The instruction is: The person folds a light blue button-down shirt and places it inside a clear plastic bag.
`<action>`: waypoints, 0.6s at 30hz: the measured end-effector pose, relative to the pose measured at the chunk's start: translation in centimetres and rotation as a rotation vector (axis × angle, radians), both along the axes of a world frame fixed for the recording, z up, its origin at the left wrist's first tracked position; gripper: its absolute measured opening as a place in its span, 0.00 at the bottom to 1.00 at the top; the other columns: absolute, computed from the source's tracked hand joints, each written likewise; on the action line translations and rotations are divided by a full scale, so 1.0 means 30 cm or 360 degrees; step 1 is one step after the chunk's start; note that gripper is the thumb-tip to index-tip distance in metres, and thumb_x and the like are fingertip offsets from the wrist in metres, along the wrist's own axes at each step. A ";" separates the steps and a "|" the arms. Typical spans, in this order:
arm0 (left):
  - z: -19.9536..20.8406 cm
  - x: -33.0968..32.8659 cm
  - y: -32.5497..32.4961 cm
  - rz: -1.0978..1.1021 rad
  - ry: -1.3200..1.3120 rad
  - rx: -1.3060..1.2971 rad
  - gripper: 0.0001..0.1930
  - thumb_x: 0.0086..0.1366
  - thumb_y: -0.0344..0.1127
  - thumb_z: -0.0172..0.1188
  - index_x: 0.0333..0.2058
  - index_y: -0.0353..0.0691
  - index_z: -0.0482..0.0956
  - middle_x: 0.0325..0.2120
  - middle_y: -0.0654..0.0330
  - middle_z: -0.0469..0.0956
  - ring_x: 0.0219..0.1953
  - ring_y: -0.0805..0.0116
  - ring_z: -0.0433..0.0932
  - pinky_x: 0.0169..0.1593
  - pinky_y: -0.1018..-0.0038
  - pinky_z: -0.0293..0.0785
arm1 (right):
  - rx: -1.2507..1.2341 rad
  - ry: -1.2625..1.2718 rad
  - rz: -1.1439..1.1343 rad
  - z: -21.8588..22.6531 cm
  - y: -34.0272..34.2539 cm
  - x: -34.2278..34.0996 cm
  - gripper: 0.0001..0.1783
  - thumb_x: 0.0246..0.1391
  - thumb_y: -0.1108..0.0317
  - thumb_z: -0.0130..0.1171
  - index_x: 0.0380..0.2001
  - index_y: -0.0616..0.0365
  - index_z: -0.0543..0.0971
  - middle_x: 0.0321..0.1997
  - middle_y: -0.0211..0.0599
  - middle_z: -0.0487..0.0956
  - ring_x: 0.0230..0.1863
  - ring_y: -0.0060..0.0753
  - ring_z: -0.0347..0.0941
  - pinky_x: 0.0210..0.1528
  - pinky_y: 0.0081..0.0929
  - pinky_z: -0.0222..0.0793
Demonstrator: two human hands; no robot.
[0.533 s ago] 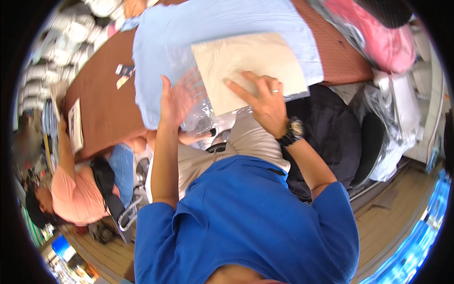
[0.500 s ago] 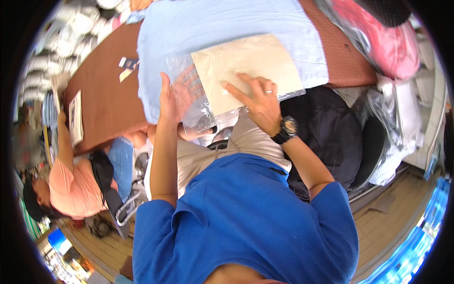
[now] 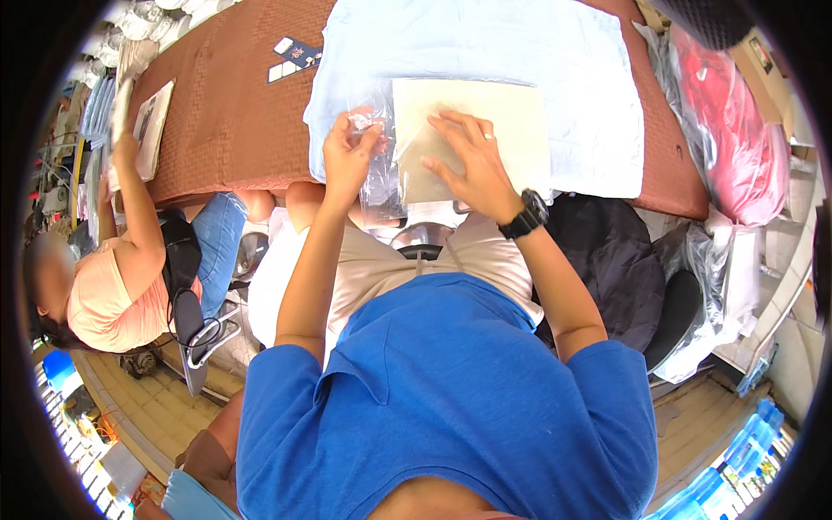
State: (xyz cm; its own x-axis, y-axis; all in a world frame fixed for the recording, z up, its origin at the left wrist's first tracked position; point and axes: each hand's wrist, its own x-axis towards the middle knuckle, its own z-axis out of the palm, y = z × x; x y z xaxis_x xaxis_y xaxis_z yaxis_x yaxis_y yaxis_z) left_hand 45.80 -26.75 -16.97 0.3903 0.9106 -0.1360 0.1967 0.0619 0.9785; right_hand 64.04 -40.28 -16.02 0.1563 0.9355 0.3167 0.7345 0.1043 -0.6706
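A flat cream rectangular piece (image 3: 511, 130), cloth or card I cannot tell, lies inside a clear plastic bag (image 3: 381, 186) at the near edge of the table. The bag's empty part sticks out to the left of it. My left hand (image 3: 348, 160) has its thumb and fingers closed on this loose plastic. Fingers spread, my right hand (image 3: 472, 165) rests on top of the cream piece. Beneath the bag, a light blue cloth (image 3: 581, 78) covers part of the table.
The brown-covered table (image 3: 217, 113) extends left, with dark blue and white tags (image 3: 295, 57) on it. At left, a seated person (image 3: 117, 282) holds a flat packet (image 3: 154, 126). Red goods in plastic (image 3: 728, 121) stand at right, above a black bag (image 3: 598, 251).
My left hand has gone from spread flat behind the plastic to pinching it. My right hand stays on the cream piece, which now lies straighter. The view has shifted.
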 end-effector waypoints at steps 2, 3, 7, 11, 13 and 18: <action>0.022 0.010 0.019 0.0112 0.0352 0.0620 0.28 0.61 0.29 0.67 0.59 0.35 0.69 0.50 0.48 0.77 0.49 0.56 0.78 0.49 0.65 0.76 | 0.0079 0.0010 -0.0009 -0.020 0.088 0.029 0.27 0.57 0.60 0.63 0.59 0.52 0.75 0.63 0.42 0.70 0.62 0.52 0.62 0.61 0.49 0.62; 0.015 0.020 0.058 0.0178 0.0536 0.1022 0.30 0.58 0.30 0.69 0.59 0.35 0.70 0.49 0.47 0.77 0.50 0.53 0.77 0.52 0.62 0.74 | 0.0104 0.0032 -0.0018 -0.059 0.139 0.052 0.25 0.57 0.61 0.63 0.58 0.52 0.75 0.63 0.42 0.71 0.62 0.52 0.62 0.61 0.48 0.62; -0.052 0.051 0.280 -0.0171 0.0633 0.1431 0.26 0.57 0.30 0.70 0.55 0.39 0.76 0.50 0.49 0.75 0.56 0.48 0.69 0.61 0.58 0.66 | 0.0246 -0.0019 0.0002 -0.138 0.309 0.064 0.21 0.57 0.65 0.62 0.55 0.53 0.78 0.59 0.40 0.74 0.59 0.50 0.64 0.60 0.47 0.63; -0.076 0.070 0.363 -0.0552 0.0619 0.1049 0.13 0.58 0.27 0.68 0.43 0.37 0.83 0.40 0.53 0.79 0.45 0.55 0.78 0.50 0.63 0.74 | 0.0175 0.0005 -0.0106 -0.179 0.382 0.015 0.21 0.56 0.65 0.63 0.54 0.51 0.79 0.57 0.37 0.75 0.57 0.49 0.65 0.60 0.45 0.62; -0.085 0.066 0.384 -0.0610 0.0599 0.0844 0.09 0.58 0.25 0.67 0.39 0.36 0.83 0.37 0.54 0.80 0.39 0.60 0.80 0.44 0.66 0.76 | 0.0216 -0.0078 -0.0105 -0.194 0.371 0.007 0.20 0.56 0.65 0.63 0.53 0.50 0.79 0.56 0.36 0.75 0.57 0.49 0.65 0.61 0.45 0.62; -0.092 0.061 0.373 -0.0596 0.0450 0.0786 0.07 0.59 0.19 0.63 0.36 0.34 0.82 0.32 0.57 0.78 0.34 0.66 0.79 0.38 0.71 0.75 | 0.0246 -0.0128 -0.0111 -0.204 0.350 0.010 0.20 0.56 0.63 0.63 0.53 0.46 0.80 0.56 0.35 0.74 0.57 0.48 0.64 0.61 0.44 0.62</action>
